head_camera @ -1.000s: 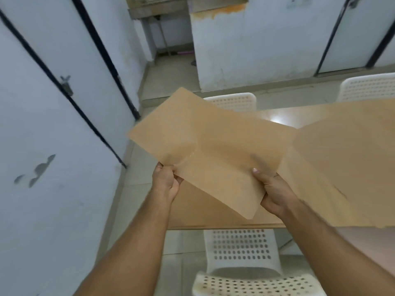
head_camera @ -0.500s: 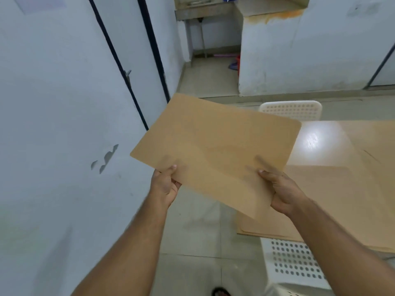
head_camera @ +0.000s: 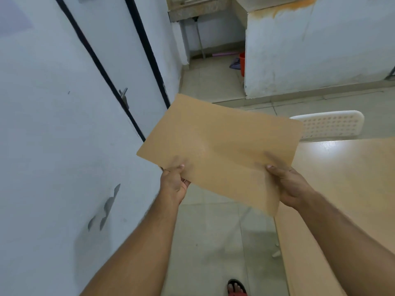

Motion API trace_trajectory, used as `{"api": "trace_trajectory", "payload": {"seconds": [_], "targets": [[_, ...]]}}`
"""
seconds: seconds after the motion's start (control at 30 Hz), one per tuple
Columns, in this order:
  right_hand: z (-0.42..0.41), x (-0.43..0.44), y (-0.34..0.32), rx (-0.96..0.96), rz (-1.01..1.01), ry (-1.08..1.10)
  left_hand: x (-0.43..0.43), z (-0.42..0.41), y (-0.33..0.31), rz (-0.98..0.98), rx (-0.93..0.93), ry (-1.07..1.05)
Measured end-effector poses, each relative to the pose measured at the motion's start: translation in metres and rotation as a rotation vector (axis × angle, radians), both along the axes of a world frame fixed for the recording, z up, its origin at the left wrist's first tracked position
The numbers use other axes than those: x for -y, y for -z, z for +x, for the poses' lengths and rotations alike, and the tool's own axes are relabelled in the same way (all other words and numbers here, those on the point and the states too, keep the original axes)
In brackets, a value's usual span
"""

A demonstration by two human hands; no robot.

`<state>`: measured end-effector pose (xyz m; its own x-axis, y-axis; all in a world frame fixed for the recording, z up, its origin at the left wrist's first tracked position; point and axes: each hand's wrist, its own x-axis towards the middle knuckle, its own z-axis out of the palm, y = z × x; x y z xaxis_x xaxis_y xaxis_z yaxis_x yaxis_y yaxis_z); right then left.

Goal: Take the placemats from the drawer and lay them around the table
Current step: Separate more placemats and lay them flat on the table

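A tan rectangular placemat is held up in the air over the tiled floor, tilted, left of the table. My left hand pinches its near left edge, thumb on top. My right hand grips its near right corner, thumb on top. The light wooden table fills the right side; its surface is close in colour to the placemat, so I cannot tell whether a mat lies on it.
A white perforated chair stands at the table's far end. A white wall with black-framed doors runs close on the left. A tiled floor aisle lies between wall and table, with my sandalled foot at the bottom. A red bucket stands far back.
The view has swung left and moved along the table's left side; the table now sits further right. Both hands keep the same hold on the placemat.
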<state>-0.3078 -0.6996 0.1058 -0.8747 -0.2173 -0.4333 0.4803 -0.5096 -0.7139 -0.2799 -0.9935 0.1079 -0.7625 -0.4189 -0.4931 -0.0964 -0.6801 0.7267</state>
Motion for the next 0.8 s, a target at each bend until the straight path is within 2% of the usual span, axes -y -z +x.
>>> {"api": "trace_trajectory", "payload": {"seconds": [0.47, 0.8], "targets": [[-0.181, 0.042, 0.012, 0.043, 0.077, 0.323, 0.032, -0.282, 0.026, 0.007, 0.039, 0.322], [-0.255, 0.011, 0.006, 0.054, 0.078, 0.706, -0.047, -0.478, 0.017, 0.022, 0.094, 0.784]]}}
